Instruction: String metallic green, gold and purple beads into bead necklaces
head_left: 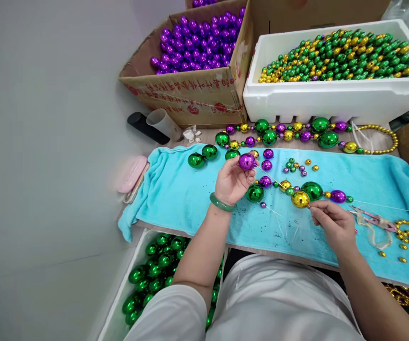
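Observation:
Between the thumb and fingers of my left hand point(233, 183), which wears a green bangle point(223, 203), is a shiny purple bead point(246, 162). A pale string point(269, 175) runs from it down to a small green bead point(289, 191) and a large gold bead point(300, 199). My right hand point(336, 226) pinches the bead strand at the gold bead's right end. Just behind lies another strand with a big green bead point(311, 191) and a purple bead point(338, 196). Loose small beads point(293, 166) are scattered farther back on the blue towel point(176, 189).
Behind the towel lies a finished-looking bead strand point(269, 137). Farther back stand a cardboard box point(190, 97) of purple beads and a white foam box point(332, 99) of mixed beads. Scissors point(378, 220) lie at right. Green beads point(155, 270) fill a box below left.

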`<state>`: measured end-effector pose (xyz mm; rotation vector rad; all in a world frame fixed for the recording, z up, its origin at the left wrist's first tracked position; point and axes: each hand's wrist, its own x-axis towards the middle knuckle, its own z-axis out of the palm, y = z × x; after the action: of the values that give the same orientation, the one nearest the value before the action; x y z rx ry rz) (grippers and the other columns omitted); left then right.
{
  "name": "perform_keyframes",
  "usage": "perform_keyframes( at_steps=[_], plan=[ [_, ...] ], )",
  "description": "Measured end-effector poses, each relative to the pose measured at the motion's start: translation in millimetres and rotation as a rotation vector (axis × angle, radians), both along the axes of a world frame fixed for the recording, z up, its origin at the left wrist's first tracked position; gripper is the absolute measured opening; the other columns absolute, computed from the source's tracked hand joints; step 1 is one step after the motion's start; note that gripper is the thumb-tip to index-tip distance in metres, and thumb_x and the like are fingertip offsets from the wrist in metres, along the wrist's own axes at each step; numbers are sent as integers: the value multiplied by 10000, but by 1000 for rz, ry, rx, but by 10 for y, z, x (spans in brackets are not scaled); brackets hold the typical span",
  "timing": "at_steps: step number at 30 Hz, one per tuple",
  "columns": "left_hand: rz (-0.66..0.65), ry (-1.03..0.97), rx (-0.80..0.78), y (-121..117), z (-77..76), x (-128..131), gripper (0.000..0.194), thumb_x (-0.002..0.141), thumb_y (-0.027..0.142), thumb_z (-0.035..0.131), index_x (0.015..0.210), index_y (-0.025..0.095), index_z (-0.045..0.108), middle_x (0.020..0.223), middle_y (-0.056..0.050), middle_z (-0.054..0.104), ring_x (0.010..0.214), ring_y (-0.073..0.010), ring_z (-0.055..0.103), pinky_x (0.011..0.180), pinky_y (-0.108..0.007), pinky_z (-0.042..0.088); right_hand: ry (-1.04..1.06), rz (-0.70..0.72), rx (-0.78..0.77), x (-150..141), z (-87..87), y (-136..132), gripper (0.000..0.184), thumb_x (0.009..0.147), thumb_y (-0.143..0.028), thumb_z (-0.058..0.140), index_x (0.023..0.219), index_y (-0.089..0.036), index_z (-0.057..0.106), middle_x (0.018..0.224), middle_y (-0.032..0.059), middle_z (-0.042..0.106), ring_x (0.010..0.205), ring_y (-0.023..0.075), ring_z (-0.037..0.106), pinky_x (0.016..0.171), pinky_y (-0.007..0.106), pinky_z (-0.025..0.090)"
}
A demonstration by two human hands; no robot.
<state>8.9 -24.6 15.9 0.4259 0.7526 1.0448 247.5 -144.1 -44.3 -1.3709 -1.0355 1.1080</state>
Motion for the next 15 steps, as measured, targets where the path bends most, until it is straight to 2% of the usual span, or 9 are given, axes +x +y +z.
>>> perform_keyframes(
  at_steps=[4,8,12,15],
  plan=[
    [-24,112,90,-45,-31,28,282,824,371,614,953,127,672,784,-55,683,580,-82,601,499,-176,473,-6,7,-2,0,7,9,106,785,-286,676,770,-182,690,544,-21,513,497,91,451,445,214,357],
    [-10,226,234,-124,-98,122,444,697,457,769,993,146,655,761,-25,673,579,-106,627,480,-195,477,-9,13,16,-41,23,34,113,792,-285,659,760,-179,679,540,-24,504,490,90,452,440,210,361],
    [18,242,242,-169,-128,176,521,633,482,810,1005,161,637,767,-16,679,589,-120,644,478,-204,479,9,30,17,-61,7,49,109,801,-282,651,761,-183,667,539,-30,508,487,84,461,446,199,370],
    [-39,193,213,-180,-127,181,501,658,520,780,951,136,649,734,-30,674,589,-116,633,482,-204,479,33,54,16,-51,-15,52,101,800,-277,654,760,-185,666,544,-30,518,492,82,469,451,195,375]
  ],
)
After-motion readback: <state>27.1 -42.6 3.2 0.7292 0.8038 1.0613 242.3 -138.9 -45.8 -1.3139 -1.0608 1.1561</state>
